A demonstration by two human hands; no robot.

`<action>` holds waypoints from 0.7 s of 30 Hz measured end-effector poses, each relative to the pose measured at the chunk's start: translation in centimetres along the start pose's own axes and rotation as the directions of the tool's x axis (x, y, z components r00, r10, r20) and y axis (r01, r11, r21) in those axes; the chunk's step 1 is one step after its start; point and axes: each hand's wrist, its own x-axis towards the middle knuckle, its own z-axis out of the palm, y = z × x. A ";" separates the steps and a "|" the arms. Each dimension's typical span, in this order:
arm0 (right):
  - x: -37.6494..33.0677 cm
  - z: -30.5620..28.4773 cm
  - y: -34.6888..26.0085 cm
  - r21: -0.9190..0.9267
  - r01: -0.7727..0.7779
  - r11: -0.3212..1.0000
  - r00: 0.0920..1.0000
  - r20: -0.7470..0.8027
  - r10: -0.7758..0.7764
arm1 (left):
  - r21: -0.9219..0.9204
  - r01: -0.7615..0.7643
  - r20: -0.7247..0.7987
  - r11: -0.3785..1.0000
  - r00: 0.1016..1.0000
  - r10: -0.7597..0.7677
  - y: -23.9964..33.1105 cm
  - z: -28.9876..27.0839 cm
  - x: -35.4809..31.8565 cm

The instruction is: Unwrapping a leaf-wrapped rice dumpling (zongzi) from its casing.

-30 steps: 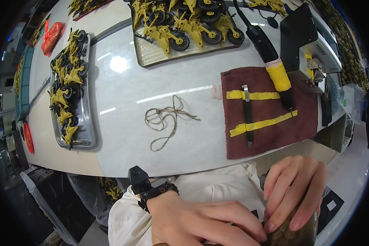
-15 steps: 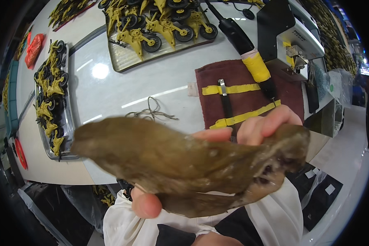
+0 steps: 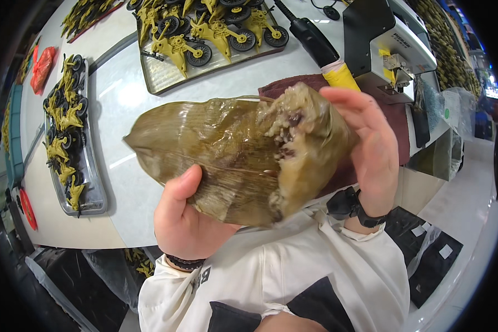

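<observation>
A partly unwrapped sticky rice dumpling [image 3: 310,149] spans the space between my hands, above the table edge. Pale, glistening rice with dark bits shows at its right end. Its green-brown leaf wrapper [image 3: 199,133] spreads open to the left. My left hand [image 3: 185,216] grips the leaf from below, thumb on top. Curved round the dumpling's right end is my right hand [image 3: 373,144]; some of its fingertips are hidden behind the dumpling. A dark red cloth [image 3: 395,124] lies partly covered behind them.
Toy motorbikes in yellow and black fill a tray [image 3: 169,83] at the back and a narrower tray [image 3: 97,191] on the left. An electric screwdriver [image 3: 315,44] lies at the back, beside a black and white machine [image 3: 398,50]. A red bag [image 3: 42,69] sits far left.
The dumpling has moved up and away from me and turned, so its open leaf and exposed rice now face up. Both hands show much more. The screwdriver's tip and the string are now covered.
</observation>
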 end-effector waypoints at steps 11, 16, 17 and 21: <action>0.0 -1.0 -0.4 -0.751 0.363 0.551 0.918 0.186 -0.351 | 0.201 -0.158 0.091 0.967 0.986 0.142 0.0 -1.3 0.1; 0.3 1.0 1.2 -0.756 0.436 0.488 0.868 0.209 -0.451 | 0.653 -0.352 0.425 0.671 0.903 0.060 -1.1 -0.3 0.4; 0.4 0.7 1.9 -0.755 0.419 0.505 0.871 0.177 -0.458 | 0.747 -0.168 0.137 0.643 0.986 0.098 -1.9 0.9 0.2; -0.2 0.6 3.8 -0.567 0.247 0.786 0.931 -0.086 -0.354 | 0.692 -0.500 0.517 -0.520 0.847 -0.127 -1.7 3.5 0.6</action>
